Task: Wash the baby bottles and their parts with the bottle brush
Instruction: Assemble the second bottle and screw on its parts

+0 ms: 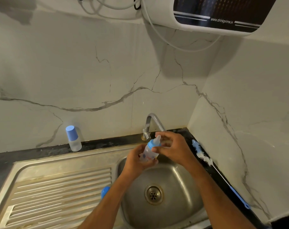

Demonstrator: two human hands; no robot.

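Here my left hand (137,160) grips the baby bottle (148,152) over the sink (181,182), while my right hand (171,146) pinches its blue collar (152,144); the bottle brush (204,157) lies on the counter beside the basin, a capped bottle (73,138) near the wall

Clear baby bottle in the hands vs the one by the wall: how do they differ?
The clear baby bottle with blue collar is held tilted over the steel sink, gripped by the left hand, the right hand at its collar. Its nipple is bare. The clear capped bottle stands upright on the counter, untouched, under a blue cap. Both have clear bodies with blue tops.
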